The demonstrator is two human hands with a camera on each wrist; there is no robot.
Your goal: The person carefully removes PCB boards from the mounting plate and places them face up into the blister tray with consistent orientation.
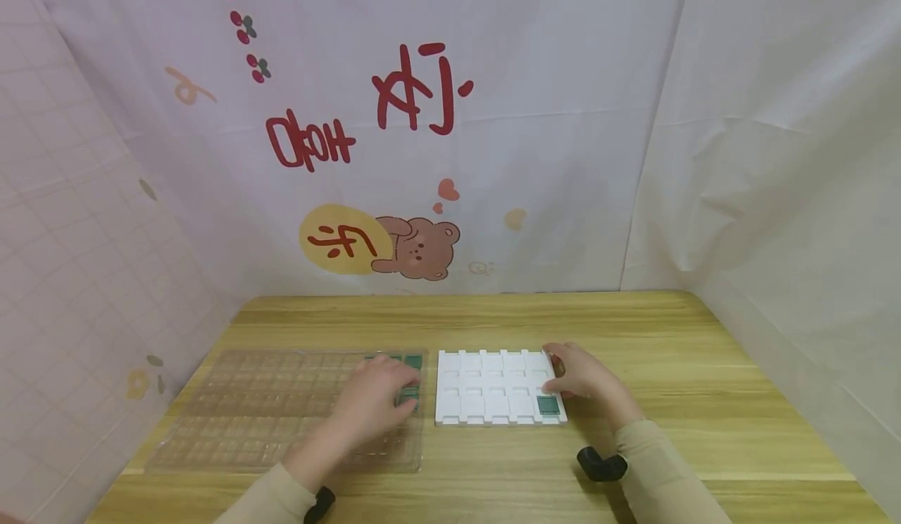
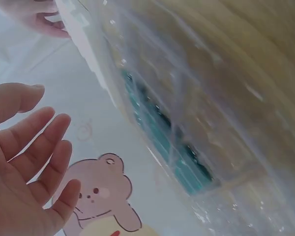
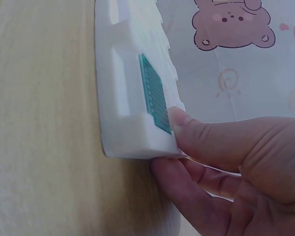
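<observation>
My left hand (image 1: 376,395) hovers above the right end of a clear plastic tray (image 1: 281,410), near several green square circuit pieces (image 1: 413,361) in its pockets. In the left wrist view its fingers (image 2: 42,130) are loosely bent and hold nothing. A white tray (image 1: 486,383) with two rows of pockets lies beside the clear one. One green square piece (image 1: 548,405) sits in its near right pocket. My right hand (image 1: 580,371) grips the white tray's right edge, thumb (image 3: 201,135) on top close to the green piece and fingers at the side.
Both trays lie on a wood-grain table (image 1: 493,469). A printed cloth (image 1: 556,195) hangs behind the table, with plain cloth at the right and a grid-patterned one at the left. Black bands (image 1: 601,464) are on both wrists.
</observation>
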